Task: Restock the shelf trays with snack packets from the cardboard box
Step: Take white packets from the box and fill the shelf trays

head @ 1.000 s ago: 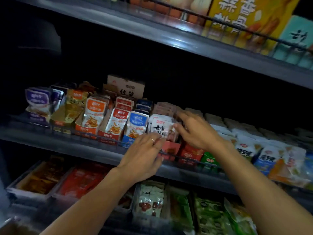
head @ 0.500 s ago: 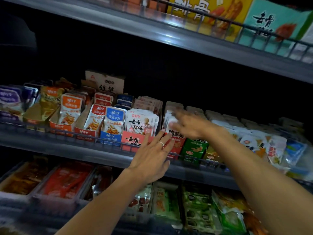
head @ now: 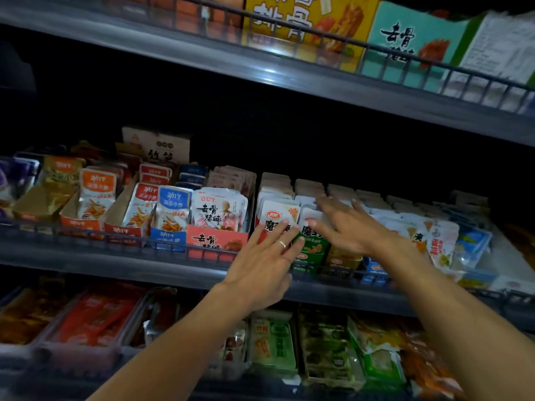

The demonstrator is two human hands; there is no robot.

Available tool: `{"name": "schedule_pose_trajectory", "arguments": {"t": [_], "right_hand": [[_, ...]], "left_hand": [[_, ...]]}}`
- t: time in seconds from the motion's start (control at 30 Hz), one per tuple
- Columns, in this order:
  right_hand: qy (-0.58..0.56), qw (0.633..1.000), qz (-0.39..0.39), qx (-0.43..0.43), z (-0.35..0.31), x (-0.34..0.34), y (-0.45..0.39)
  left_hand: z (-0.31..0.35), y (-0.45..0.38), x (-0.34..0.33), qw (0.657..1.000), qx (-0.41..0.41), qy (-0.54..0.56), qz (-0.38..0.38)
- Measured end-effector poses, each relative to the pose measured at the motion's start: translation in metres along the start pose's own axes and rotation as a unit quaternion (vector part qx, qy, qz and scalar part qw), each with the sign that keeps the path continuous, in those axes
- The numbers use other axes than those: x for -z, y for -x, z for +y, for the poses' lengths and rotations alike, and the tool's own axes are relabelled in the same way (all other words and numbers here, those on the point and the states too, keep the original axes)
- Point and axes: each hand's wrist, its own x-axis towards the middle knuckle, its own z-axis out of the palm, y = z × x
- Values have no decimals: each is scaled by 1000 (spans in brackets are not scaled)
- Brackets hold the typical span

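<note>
Rows of snack packets stand in trays on the middle shelf (head: 115, 261). My left hand (head: 266, 261), wearing a ring, lies with straight fingers against the front of a red-and-white packet (head: 278, 212). My right hand (head: 347, 227) reaches with spread fingers over the neighbouring green-and-white packet (head: 311, 247) and the rows behind it. Neither hand grips a packet. To the left stands a tray of white packets with a red front (head: 218, 212). The cardboard box is not in view.
A wire rail (head: 86, 231) runs along the shelf's front edge. Blue, red and orange packets (head: 170, 209) fill trays further left. Large boxes (head: 307, 21) stand on the shelf above. The lower shelf holds trays of red (head: 98, 316) and green packets (head: 272, 342).
Both hands have shifted right along the shelf, from the white packets in the red tray to the red and green packets. The view has followed to the right.
</note>
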Motion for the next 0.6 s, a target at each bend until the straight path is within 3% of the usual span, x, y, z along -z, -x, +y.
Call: {"name": "schedule_pose_trajectory", "arguments": {"t": [0.2, 0.37, 0.47, 0.6], "right_hand": [[27, 999, -1, 43, -1, -6, -16], [-60, 994, 86, -14, 46, -1, 15], [0, 999, 36, -19, 72, -12, 35], [-4, 998, 57, -3, 68, -16, 27]], "left_hand": [[-2, -12, 3, 999, 29, -15, -21], [7, -24, 2, 1000, 18, -10, 19], [15, -45, 2, 999, 21, -10, 23], [19, -68, 4, 999, 34, -7, 15]]}}
